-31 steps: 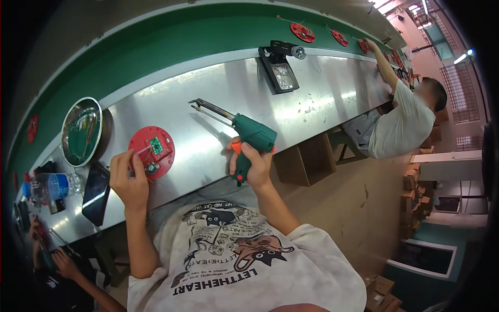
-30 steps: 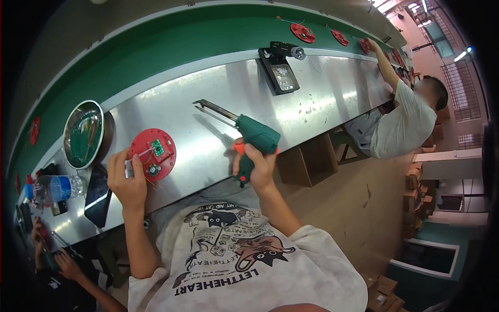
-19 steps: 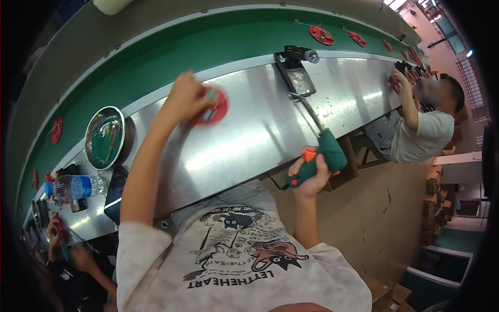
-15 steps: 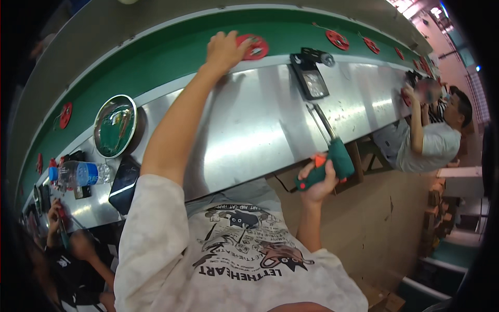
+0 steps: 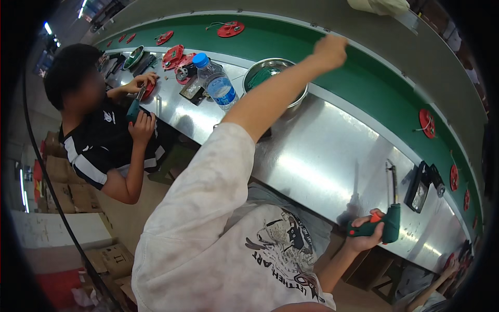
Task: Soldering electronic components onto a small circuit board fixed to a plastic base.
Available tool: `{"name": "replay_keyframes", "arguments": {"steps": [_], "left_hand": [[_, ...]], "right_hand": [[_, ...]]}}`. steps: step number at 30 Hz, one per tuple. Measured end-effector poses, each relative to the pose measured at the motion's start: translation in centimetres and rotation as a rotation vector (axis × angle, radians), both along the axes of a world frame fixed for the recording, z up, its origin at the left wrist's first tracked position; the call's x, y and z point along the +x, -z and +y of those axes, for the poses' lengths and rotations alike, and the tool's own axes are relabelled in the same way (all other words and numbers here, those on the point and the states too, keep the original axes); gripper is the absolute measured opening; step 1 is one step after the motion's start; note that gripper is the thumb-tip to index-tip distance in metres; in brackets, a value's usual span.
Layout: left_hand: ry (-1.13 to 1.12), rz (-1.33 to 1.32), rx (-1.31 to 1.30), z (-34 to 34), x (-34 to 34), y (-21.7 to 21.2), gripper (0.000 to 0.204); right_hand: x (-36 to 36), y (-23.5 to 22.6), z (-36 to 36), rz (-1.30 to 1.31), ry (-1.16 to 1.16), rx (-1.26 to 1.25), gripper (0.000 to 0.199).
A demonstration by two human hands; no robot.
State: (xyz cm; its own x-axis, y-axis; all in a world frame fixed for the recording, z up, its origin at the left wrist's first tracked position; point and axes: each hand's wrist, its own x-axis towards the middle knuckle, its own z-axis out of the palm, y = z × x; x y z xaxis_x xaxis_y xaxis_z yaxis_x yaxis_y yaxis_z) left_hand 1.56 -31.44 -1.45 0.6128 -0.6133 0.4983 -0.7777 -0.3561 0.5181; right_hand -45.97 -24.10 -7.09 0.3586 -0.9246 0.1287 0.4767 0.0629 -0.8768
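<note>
My right hand (image 5: 366, 236) grips the handle of a green soldering gun (image 5: 393, 223) with an orange trigger. Its metal tip and thin feed tube point away from me over the steel bench. My left arm stretches far forward past a steel bowl (image 5: 304, 99) of green liquid or lining, which the forearm partly covers. Above the green belt (image 5: 364, 99) hangs my left hand (image 5: 331, 52), slightly blurred, its fingers turned from view. Red round discs with wires lie on the belt: one disc (image 5: 230, 28) left of that hand, another disc (image 5: 427, 124) to its right.
A water bottle (image 5: 215, 83) with a blue cap stands left of the bowl, near stacked red parts (image 5: 174, 56). A black stand (image 5: 418, 187) sits beyond the soldering gun. At left a co-worker (image 5: 112, 125) holds a similar tool. Another person's arm (image 5: 434, 288) shows at lower right.
The view has swung left. My left hand has left the red disc on the belt and moved leftward, above the belt near the bowl. My right hand still holds the soldering gun.
</note>
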Motion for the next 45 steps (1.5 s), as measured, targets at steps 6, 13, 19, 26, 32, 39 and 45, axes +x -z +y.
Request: {"name": "replay_keyframes", "arguments": {"steps": [6,13,19,26,32,39,45], "left_hand": [[-0.679,0.116,0.285,8.0,17.4,2.1,0.032],[-0.835,-0.151,0.539,18.0,30.6,7.5,0.032],[-0.677,-0.100,0.559,20.9,33.1,9.2,0.040],[-0.497,-0.175,0.307,7.7,27.4,5.4,0.044],[0.171,0.038,-0.111,0.3,0.9,2.6,0.039],[0.351,0.010,0.073,13.1,-21.9,5.0,0.030],[0.214,0.192,0.460,17.8,-23.3,3.2,0.029]], "right_hand": [[2.1,2.1,0.5,0.081,0.038,-0.051,0.038],[1.5,1.8,1.0,0.065,0.205,-0.045,0.038],[0.9,1.7,0.3,0.118,0.102,0.141,0.040],[1.7,1.1,0.2,0.036,0.199,0.035,0.036],[1.7,1.9,1.2,0.020,0.220,-0.008,0.032],[1.4,2.0,0.7,-0.114,0.276,0.010,0.035],[2.6,1.4,-0.1,-0.047,0.256,0.016,0.033]]}}
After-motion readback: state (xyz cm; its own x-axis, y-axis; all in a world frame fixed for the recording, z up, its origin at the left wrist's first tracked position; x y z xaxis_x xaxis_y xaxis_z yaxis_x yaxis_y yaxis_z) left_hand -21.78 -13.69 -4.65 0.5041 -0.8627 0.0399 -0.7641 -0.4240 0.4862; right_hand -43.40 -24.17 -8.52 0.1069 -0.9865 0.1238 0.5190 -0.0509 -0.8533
